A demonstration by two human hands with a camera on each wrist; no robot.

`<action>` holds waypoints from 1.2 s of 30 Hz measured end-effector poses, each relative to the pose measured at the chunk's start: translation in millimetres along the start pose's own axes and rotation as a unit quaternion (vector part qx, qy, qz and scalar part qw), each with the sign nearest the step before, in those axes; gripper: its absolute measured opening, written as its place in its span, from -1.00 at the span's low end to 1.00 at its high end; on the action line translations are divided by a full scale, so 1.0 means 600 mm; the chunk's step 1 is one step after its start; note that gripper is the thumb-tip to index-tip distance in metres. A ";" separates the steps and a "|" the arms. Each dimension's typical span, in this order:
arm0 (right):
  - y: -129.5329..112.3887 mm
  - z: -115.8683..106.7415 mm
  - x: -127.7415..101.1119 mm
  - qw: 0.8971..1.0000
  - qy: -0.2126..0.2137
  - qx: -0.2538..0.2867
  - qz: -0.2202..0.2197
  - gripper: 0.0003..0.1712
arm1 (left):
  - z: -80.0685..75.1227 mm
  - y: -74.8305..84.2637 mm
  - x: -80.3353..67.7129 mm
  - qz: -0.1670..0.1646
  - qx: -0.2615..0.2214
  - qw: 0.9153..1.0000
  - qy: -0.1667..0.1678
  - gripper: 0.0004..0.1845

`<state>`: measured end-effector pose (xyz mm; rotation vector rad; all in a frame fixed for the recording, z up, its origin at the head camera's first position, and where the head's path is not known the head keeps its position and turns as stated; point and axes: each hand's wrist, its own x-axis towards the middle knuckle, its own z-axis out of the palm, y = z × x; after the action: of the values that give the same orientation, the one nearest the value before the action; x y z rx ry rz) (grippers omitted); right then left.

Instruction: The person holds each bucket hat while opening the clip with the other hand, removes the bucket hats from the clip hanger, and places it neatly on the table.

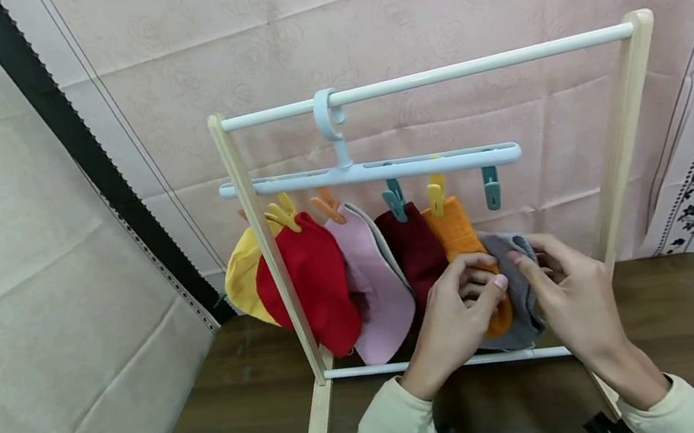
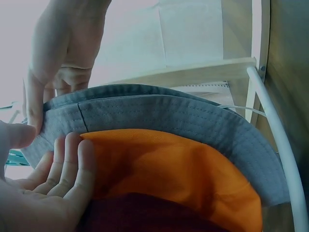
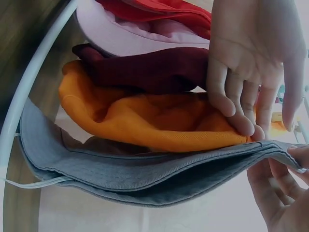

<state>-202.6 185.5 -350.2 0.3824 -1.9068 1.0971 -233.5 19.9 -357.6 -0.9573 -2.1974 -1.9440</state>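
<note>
No words, labels, brand marks, numbers or signs can be read anywhere in these views; the hats, hanger, rack and backdrop show no legible print.

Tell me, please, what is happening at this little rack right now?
A person holds a grey hat in both hands: the left hand and right hand pinch its brim beneath the teal clip at the end of the hanger. The orange hat and four more hats hang clipped alongside.
</note>
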 end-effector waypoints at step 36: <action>-0.006 0.055 0.006 0.999 -0.016 0.025 0.022 -0.83 | -0.146 -0.043 -0.031 0.101 0.376 0.854 0.344 -0.20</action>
<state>-220.1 157.2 -353.0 0.3892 -1.9276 1.1757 -261.3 -68.4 -370.1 -0.2724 -1.9900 -0.9250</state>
